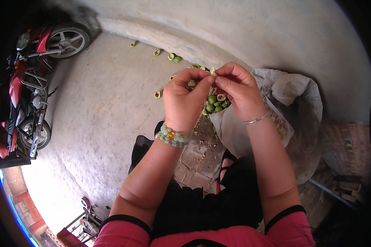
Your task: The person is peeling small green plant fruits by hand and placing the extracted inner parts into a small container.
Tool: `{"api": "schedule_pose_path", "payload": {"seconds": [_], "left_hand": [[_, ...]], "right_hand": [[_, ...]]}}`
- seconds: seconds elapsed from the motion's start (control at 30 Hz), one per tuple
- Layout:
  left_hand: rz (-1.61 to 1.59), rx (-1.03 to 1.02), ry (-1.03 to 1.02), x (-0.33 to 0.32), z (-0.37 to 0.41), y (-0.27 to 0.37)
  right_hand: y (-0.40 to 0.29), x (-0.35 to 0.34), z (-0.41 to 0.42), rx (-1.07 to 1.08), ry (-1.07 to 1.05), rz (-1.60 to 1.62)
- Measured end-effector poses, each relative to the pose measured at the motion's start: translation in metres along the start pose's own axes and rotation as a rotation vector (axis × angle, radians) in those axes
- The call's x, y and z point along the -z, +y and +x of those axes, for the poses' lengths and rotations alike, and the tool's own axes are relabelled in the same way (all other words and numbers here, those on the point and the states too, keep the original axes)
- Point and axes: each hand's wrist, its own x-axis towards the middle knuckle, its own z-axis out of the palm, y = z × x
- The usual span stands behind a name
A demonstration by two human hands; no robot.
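Note:
A small pale nut kernel (213, 72) is pinched between the fingertips and thumbs of both hands. My left hand (187, 92), with a green bead bracelet at the wrist, holds it from the left. My right hand (241, 89), with a thin silver bangle below it, holds it from the right. Beneath the hands lies a heap of green nut husks (218, 103), some whole-looking, some cut open. Partly hidden by my right forearm, a clear container (279, 125) with pale pieces rests on a whitish woven sack (296, 89).
Several husk halves (157, 94) lie scattered on the concrete floor, some along the base of the wall (266, 34). A red motorcycle (34, 83) stands at the left. Crumbs lie on the brick paving (198, 160) between my feet. A metal rod (330, 193) is at lower right.

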Motion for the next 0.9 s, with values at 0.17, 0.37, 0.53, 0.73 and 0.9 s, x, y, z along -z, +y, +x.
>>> {"api": "schedule_pose_path", "payload": {"seconds": [0.17,0.37,0.53,0.73,0.9], "left_hand": [[-0.055,0.113,-0.031,0.0028,0.0019,0.0033],[-0.214,0.216,-0.046,0.0041,0.0034,0.0022],[-0.323,0.238,-0.096,0.0066,0.0052,-0.0007],[-0.381,0.258,-0.116,0.0087,0.0051,-0.0042],[-0.407,0.273,-0.138,0.0092,0.0052,-0.0017]], "right_hand": [[-0.0012,-0.0029,-0.0005,0.031,0.011,-0.087],[0.002,-0.0014,-0.0011,0.038,0.002,-0.063],[-0.001,-0.0033,-0.0018,0.004,0.012,-0.051],[-0.001,-0.0057,-0.0032,-0.029,0.035,-0.024],[-0.0026,-0.0051,-0.0027,-0.053,0.033,0.006]]}}
